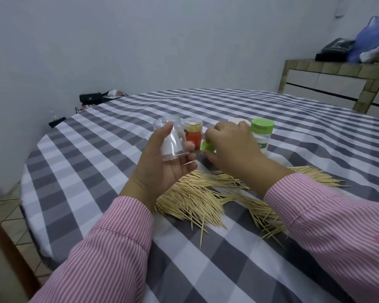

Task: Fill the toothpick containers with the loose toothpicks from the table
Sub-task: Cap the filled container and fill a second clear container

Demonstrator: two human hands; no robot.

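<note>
Toothpicks (197,193) lie heaped on our checked cloth (96,171) at centre frame, directly beneath both wrists. Our left hand (162,165) grips an empty clear jar (170,141), tilted, just above the heap's upper edge. Our right hand (232,147), fingers curled, pinches a green lid (207,146) right of the jar. Behind the hands stand an orange jar (193,133) and a green-capped bottle (262,134), the bottle touching our right knuckles.
</note>
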